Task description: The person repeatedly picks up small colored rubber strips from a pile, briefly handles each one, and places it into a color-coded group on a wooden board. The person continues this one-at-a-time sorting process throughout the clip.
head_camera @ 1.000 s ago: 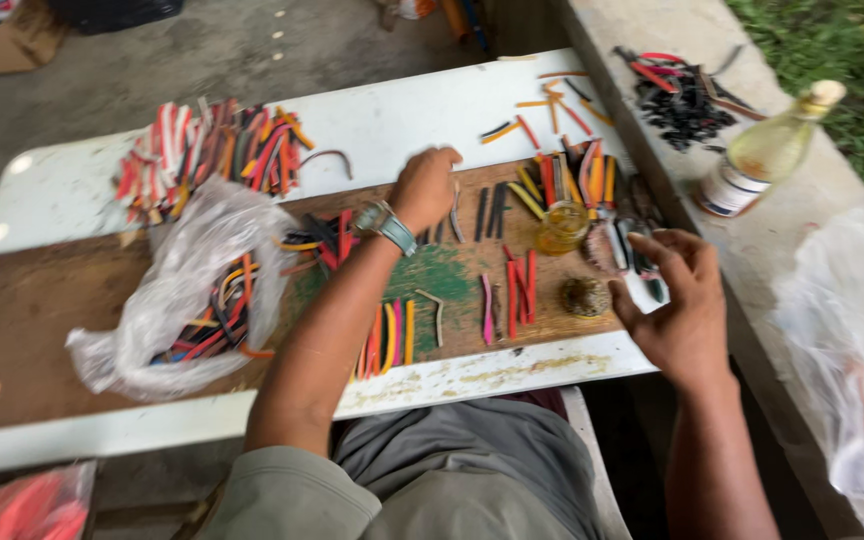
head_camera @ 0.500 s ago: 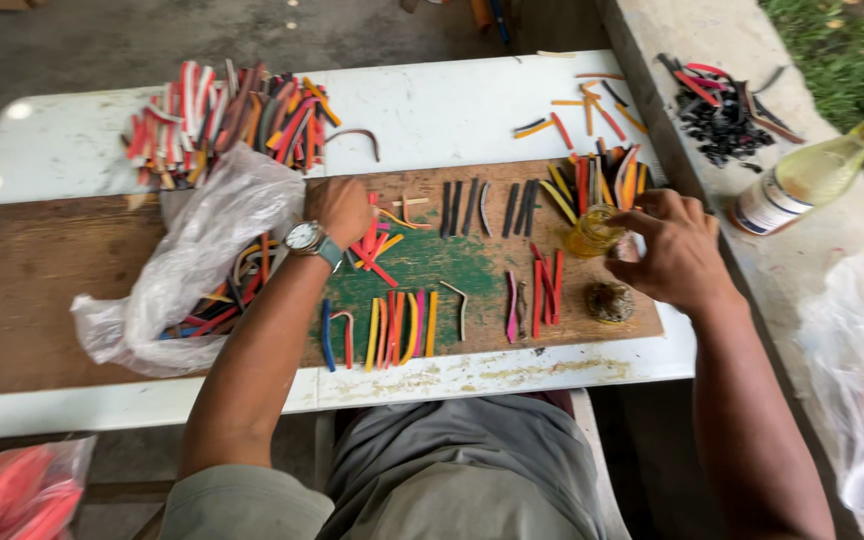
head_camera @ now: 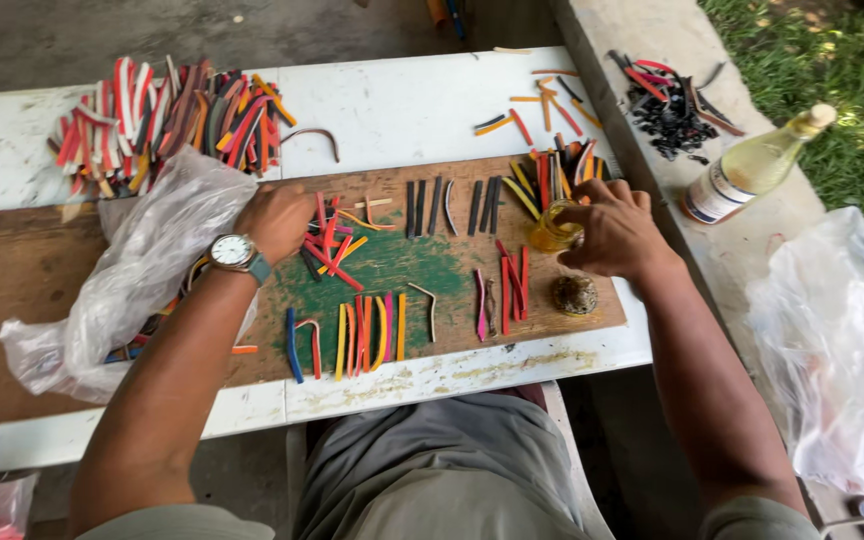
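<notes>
1. Left hand [head_camera: 277, 220] rested knuckles-up on a loose heap of red and pink strips [head_camera: 327, 245], fingers curled into the heap; whether it pinched one could not be told.
2. Right hand [head_camera: 617, 232] was cupped over a small amber glass jar [head_camera: 554, 228], fingers bent round its rim, apparently gripping it; the contact was partly hidden.
3. Both sat on the green-stained wooden board [head_camera: 392, 265] lying on the white bench [head_camera: 402, 100].
4. The strips looked thin, light and bendy, some curling at the ends, so probably rubbery. Likely easy to lift and hard to damage, but they would flop. Best taken by a pinch at mid-length or at one end, one at a time, since the heap was tangled.
5. The jar looked small, rigid and breakable, possibly slick if it held liquid. Best held around the side wall and kept upright.
6. Between the hands lay a row of dark strips [head_camera: 447, 205]; nearer the body, a row of blue, orange and yellow strips [head_camera: 352, 335].
7. Just beside the left wrist was a clear plastic bag [head_camera: 142, 270] with more strips inside.
8. Beyond the left hand sat a big mixed pile [head_camera: 167, 115].
9. Just below the right hand sat a small round brown lump [head_camera: 575, 294].
10. Out past the right hand, a glass bottle [head_camera: 752, 165] of pale liquid lay tilted on the concrete ledge [head_camera: 672, 50].
</notes>
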